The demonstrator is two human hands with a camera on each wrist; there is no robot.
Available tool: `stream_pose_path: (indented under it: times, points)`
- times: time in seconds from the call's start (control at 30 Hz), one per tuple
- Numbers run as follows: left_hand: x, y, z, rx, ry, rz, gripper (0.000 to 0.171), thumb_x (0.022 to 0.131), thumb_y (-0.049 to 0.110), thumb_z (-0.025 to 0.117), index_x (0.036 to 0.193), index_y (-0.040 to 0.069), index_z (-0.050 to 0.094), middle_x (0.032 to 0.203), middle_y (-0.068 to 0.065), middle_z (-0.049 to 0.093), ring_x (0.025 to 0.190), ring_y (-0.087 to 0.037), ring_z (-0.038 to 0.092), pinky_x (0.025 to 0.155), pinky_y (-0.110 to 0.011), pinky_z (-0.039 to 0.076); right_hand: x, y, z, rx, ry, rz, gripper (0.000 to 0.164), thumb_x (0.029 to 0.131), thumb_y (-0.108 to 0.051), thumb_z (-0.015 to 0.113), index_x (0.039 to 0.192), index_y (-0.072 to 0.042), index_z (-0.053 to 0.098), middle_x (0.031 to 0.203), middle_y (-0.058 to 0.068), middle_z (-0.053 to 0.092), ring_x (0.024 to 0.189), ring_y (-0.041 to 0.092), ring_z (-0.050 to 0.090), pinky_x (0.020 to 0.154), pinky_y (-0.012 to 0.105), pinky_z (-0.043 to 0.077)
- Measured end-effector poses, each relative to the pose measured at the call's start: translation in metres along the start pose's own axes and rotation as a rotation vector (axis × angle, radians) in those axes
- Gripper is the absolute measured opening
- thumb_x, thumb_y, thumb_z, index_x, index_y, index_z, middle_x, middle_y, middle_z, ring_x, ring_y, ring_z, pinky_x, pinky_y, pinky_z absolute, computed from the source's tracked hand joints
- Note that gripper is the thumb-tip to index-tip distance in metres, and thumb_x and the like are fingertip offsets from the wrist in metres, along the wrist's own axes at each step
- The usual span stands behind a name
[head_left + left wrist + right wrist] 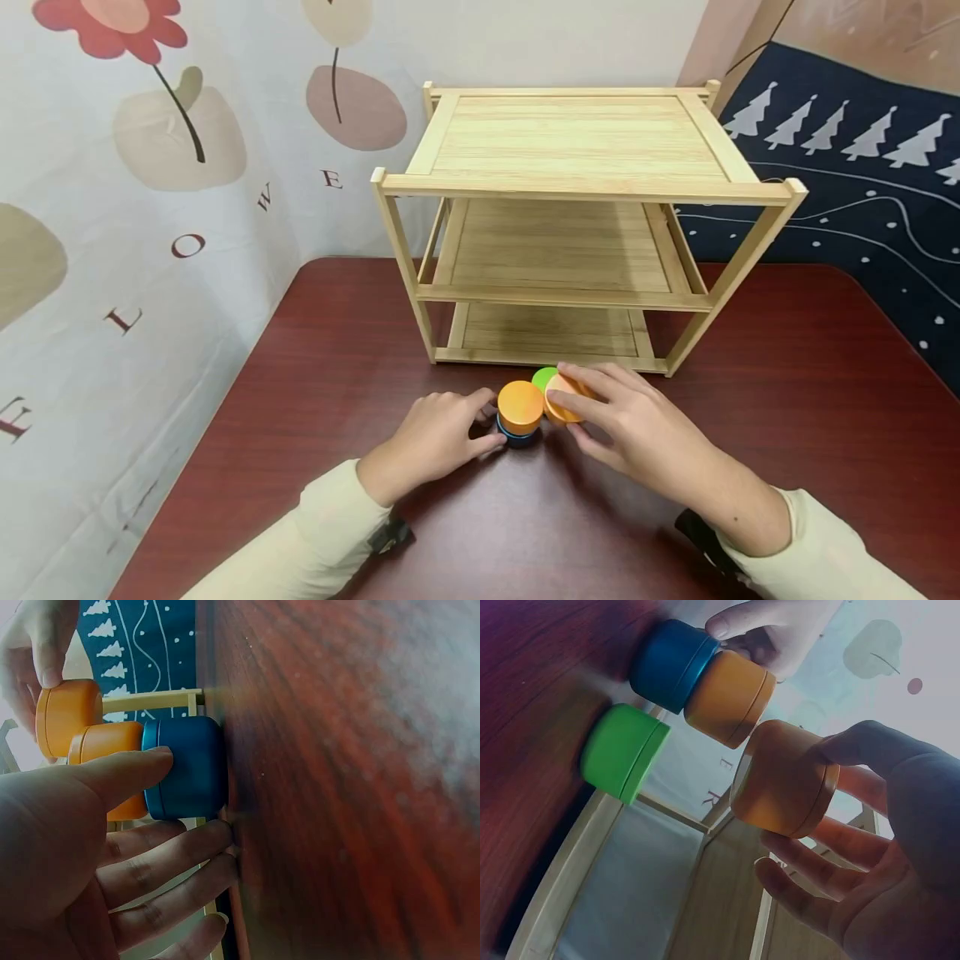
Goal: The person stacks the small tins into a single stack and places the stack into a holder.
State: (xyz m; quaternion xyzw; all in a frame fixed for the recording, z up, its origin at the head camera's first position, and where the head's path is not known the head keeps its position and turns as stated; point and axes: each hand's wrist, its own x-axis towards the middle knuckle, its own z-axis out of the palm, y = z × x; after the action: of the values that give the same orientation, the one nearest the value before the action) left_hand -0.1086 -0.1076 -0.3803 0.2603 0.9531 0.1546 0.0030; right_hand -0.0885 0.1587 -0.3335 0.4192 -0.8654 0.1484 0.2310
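Observation:
A small blue lidded canister (196,769) stands on the table, and an orange canister (521,404) is stacked on its lid. My left hand (435,437) grips the blue one low down, thumb on one side and fingers on the other. Above the table, my right hand (645,425) holds a second orange canister (784,780) between thumb and fingers, to the right of the stack and slightly higher than its top. Behind that one stands a green canister (622,750) on the table, partly hidden in the head view.
Just beyond the canisters stands a three-tier wooden shelf (577,190) on the dark red table (300,375). A printed cloth (247,117) hangs at the left and back, and a dark tree-patterned one (847,192) at the right.

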Motion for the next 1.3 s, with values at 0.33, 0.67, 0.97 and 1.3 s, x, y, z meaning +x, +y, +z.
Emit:
stream_pose_path:
  times: [0.33, 0.67, 0.97, 1.3]
  points:
    - [0.000, 0.000, 0.000, 0.009, 0.006, 0.000, 0.047, 0.083, 0.048, 0.078, 0.114, 0.014, 0.065, 0.086, 0.007, 0.075, 0.075, -0.016, 0.071, 0.064, -0.041, 0.054, 0.008, -0.003, 0.001, 0.012, 0.013, -0.029, 0.045, 0.073, -0.012, 0.085, 0.117, -0.016, 0.072, 0.125, 0.013, 0.069, 0.104, 0.027, 0.065, 0.086, 0.043, 0.055]
    - [0.000, -0.001, 0.000, 0.015, 0.004, 0.003, 0.049, 0.084, 0.048, 0.077, 0.116, 0.014, 0.065, 0.086, 0.006, 0.075, 0.076, -0.017, 0.071, 0.064, -0.041, 0.054, 0.014, -0.005, 0.003, 0.019, 0.020, -0.030, 0.044, 0.074, -0.013, 0.084, 0.116, -0.016, 0.073, 0.126, 0.014, 0.068, 0.106, 0.029, 0.065, 0.090, 0.044, 0.054]
    - [0.000, -0.001, 0.001, 0.013, 0.006, 0.011, 0.047, 0.084, 0.048, 0.077, 0.114, 0.014, 0.065, 0.086, 0.006, 0.075, 0.075, -0.017, 0.071, 0.062, -0.040, 0.054, 0.019, -0.006, 0.005, 0.017, 0.011, -0.027, 0.041, 0.076, -0.014, 0.083, 0.116, -0.017, 0.072, 0.128, 0.013, 0.068, 0.107, 0.028, 0.065, 0.090, 0.044, 0.053]
    - [0.000, -0.001, 0.001, 0.018, 0.014, 0.020, 0.044, 0.083, 0.047, 0.078, 0.111, 0.015, 0.065, 0.085, 0.007, 0.074, 0.073, -0.016, 0.071, 0.061, -0.039, 0.053, 0.022, -0.006, 0.008, 0.017, 0.020, -0.038, 0.043, 0.076, -0.015, 0.084, 0.117, -0.017, 0.071, 0.127, 0.013, 0.068, 0.106, 0.029, 0.065, 0.092, 0.045, 0.053]
